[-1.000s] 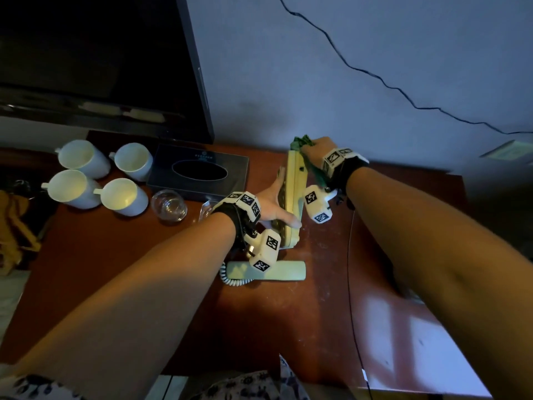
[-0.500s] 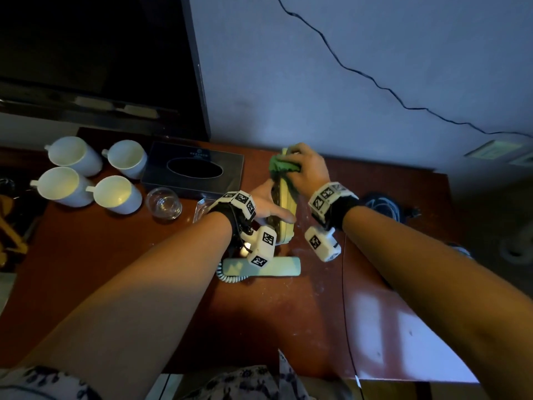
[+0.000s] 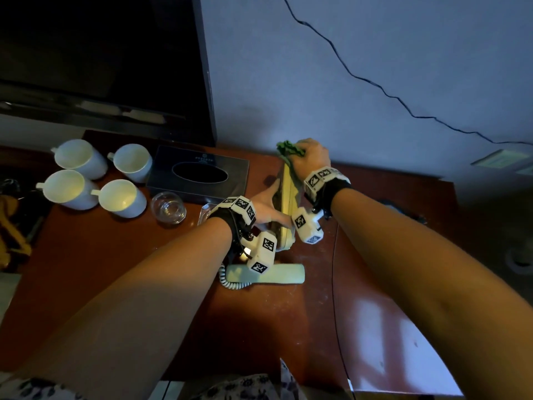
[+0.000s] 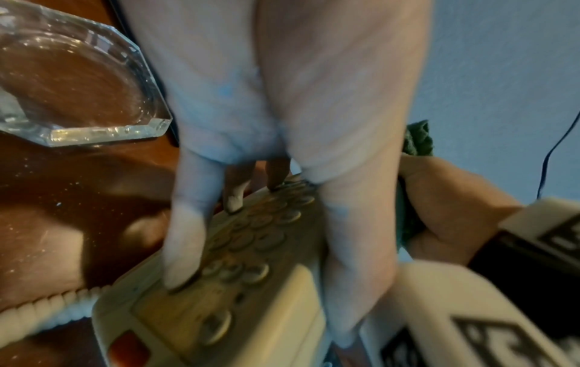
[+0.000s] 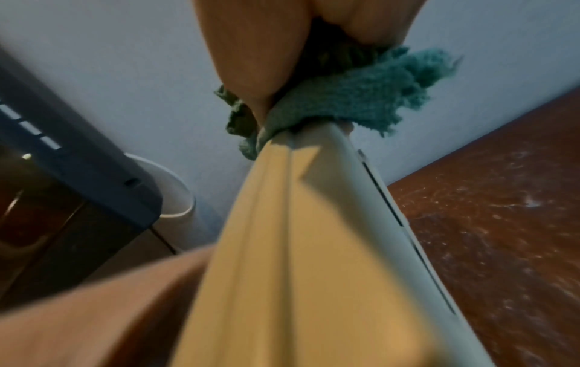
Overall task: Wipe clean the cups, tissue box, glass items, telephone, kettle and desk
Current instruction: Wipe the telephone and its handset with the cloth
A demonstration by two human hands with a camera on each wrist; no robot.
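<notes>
The cream telephone base (image 3: pixel 284 203) stands tilted on its long edge on the red-brown desk (image 3: pixel 115 255). My left hand (image 3: pixel 268 206) holds it, fingers (image 4: pixel 185 236) on the keypad (image 4: pixel 251 248) and thumb along the upper edge. My right hand (image 3: pixel 313 157) grips a crumpled green cloth (image 3: pixel 288 148) against the base's far top end (image 5: pixel 298 154), near the wall. The handset (image 3: pixel 277 274) lies flat on the desk in front, its coiled cord (image 3: pixel 227 280) at the left end.
Several white cups (image 3: pixel 78 157) lie on their sides at the left, beside a black tissue box (image 3: pixel 199 171). A small glass (image 3: pixel 168 209) and a glass ashtray (image 4: pixel 78 82) sit close to my left wrist. A dark TV (image 3: pixel 101 53) stands behind. A thin cable (image 3: pixel 334 269) crosses the desk.
My right hand slid the cloth toward me along the phone's edge, then back out to the far end. The left hand has kept its hold on the base.
</notes>
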